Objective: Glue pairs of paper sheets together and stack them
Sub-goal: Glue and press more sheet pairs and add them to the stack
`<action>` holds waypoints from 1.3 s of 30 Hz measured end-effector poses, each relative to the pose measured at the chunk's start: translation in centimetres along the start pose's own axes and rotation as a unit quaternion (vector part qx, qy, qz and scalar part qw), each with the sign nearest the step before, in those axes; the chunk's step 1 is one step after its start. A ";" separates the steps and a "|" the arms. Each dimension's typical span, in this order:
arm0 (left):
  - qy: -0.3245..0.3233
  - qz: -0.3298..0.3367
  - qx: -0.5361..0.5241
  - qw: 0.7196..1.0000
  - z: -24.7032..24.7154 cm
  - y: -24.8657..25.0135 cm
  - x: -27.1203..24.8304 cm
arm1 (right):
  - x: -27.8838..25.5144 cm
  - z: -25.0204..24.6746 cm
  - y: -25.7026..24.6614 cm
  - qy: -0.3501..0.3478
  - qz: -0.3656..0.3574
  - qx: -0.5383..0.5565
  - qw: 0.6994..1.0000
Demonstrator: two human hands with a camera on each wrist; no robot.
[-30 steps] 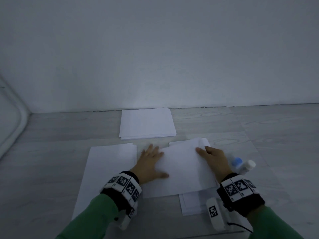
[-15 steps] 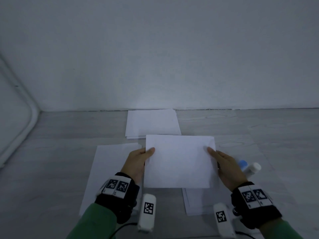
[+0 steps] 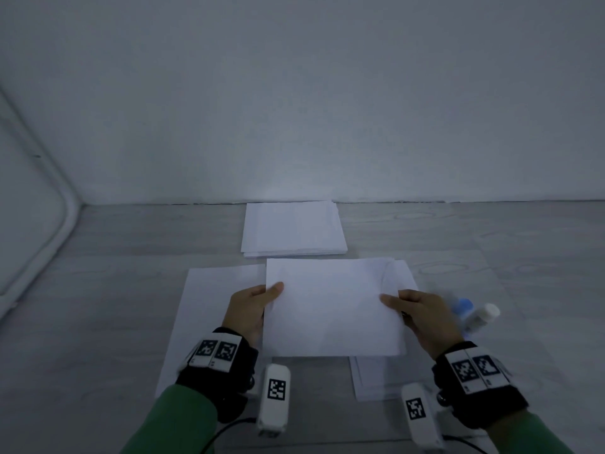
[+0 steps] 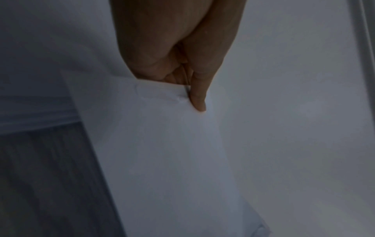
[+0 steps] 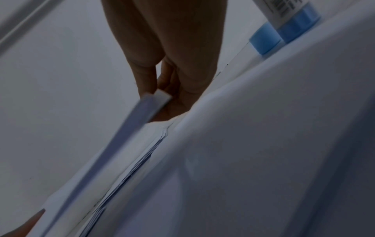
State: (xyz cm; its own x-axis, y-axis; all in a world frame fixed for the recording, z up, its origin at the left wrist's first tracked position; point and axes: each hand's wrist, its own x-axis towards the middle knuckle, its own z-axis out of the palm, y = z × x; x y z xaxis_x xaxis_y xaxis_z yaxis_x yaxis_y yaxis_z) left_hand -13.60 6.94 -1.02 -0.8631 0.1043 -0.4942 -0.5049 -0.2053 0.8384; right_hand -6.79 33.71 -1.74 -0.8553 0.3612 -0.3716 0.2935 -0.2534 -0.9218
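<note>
A white glued paper pair [image 3: 330, 306] is held lifted above the table between both hands. My left hand [image 3: 253, 304] pinches its left edge, thumb on top; the left wrist view shows the fingers [image 4: 198, 96] clamped on that paper [image 4: 162, 144]. My right hand [image 3: 419, 311] pinches the right edge, and the right wrist view shows the sheet's edge [image 5: 142, 112] between thumb and fingers. Under the held sheet lies a pile of loose sheets [image 3: 373, 378]. A neat stack of paper [image 3: 293, 229] sits farther back by the wall.
A large white sheet [image 3: 209, 306] lies flat on the grey wooden table to the left. Two glue sticks with blue and white caps [image 3: 474, 311] lie to the right of my right hand, seen close in the right wrist view as glue sticks [image 5: 284, 24]. A wall closes the back.
Both hands went from pressing flat on the sheet to pinching its side edges, and the sheet has risen off the pile and squared up.
</note>
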 end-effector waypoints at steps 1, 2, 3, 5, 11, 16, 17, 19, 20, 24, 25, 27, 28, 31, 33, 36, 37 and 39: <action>0.002 0.000 0.000 1.000 0.0 -0.1 0.1 | 0.0 0.0 0.0 0.000 0.000 -0.001 1.000; 0.004 -0.001 0.001 1.000 0.0 -0.1 0.2 | 0.0 0.1 -0.1 -0.001 0.001 -0.002 1.000; 0.006 -0.001 0.003 1.000 0.0 -0.1 0.3 | 0.0 0.1 -0.1 -0.001 0.002 -0.003 1.000; 0.009 0.000 0.010 1.000 0.0 -0.2 0.5 | 0.2 0.2 -0.2 0.000 0.004 -0.005 1.000; 0.028 0.037 0.060 0.997 0.2 1.7 1.4 | 1.2 1.3 -1.7 -0.015 -0.007 -0.005 1.000; -0.007 0.063 0.156 0.986 0.7 6.5 4.2 | 4.6 3.8 -5.0 -0.010 -0.029 -0.012 0.999; -0.008 0.065 0.166 0.984 0.8 7.4 4.9 | 5.6 4.4 -5.7 -0.006 -0.034 -0.016 0.999; 0.009 0.087 0.185 0.979 0.8 9.1 6.7 | 7.9 5.8 -6.7 0.001 -0.044 -0.039 0.998; 0.023 0.102 0.200 0.974 0.8 9.8 7.7 | 9.1 6.5 -7.0 0.007 -0.047 -0.060 0.997; 0.088 0.150 0.299 0.938 0.8 11.6 11.9 | 13.6 9.4 -7.8 0.017 -0.069 -0.195 0.978; 0.101 0.154 0.323 0.928 0.7 11.8 12.8 | 14.5 10.0 -7.8 0.018 -0.075 -0.227 0.971; 0.124 0.154 0.363 0.910 0.3 12.0 14.6 | 15.8 11.0 -7.5 0.026 -0.086 -0.274 0.958; 0.130 0.151 0.385 0.901 0.0 12.0 15.4 | 16.2 11.3 -7.2 0.027 -0.092 -0.291 0.952; 0.135 0.131 0.447 0.875 -0.5 11.5 17.1 | 17.2 12.0 -6.5 0.009 -0.117 -0.373 0.920; 0.140 0.116 0.462 0.868 -0.8 11.1 17.8 | 17.8 12.2 -6.3 0.000 -0.121 -0.422 0.899; 0.146 0.117 0.466 0.865 -1.3 10.4 18.5 | 18.4 12.4 -6.5 -0.003 -0.081 -0.501 0.861; 0.145 0.119 0.472 0.861 -1.3 10.3 18.6 | 18.5 12.3 -6.6 -0.006 -0.063 -0.524 0.850; 0.145 0.123 0.480 0.857 -1.3 10.2 18.6 | 18.6 12.3 -6.7 -0.009 -0.042 -0.539 0.841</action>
State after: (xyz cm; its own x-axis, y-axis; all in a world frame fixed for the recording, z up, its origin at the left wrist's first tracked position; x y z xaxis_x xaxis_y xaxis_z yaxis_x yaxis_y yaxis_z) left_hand -34.82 5.56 -1.98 -0.9756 -0.1012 -0.1948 -0.2067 0.7222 0.6601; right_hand -29.90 31.05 -1.06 -0.8957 0.3206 -0.3080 0.4402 0.7368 -0.5132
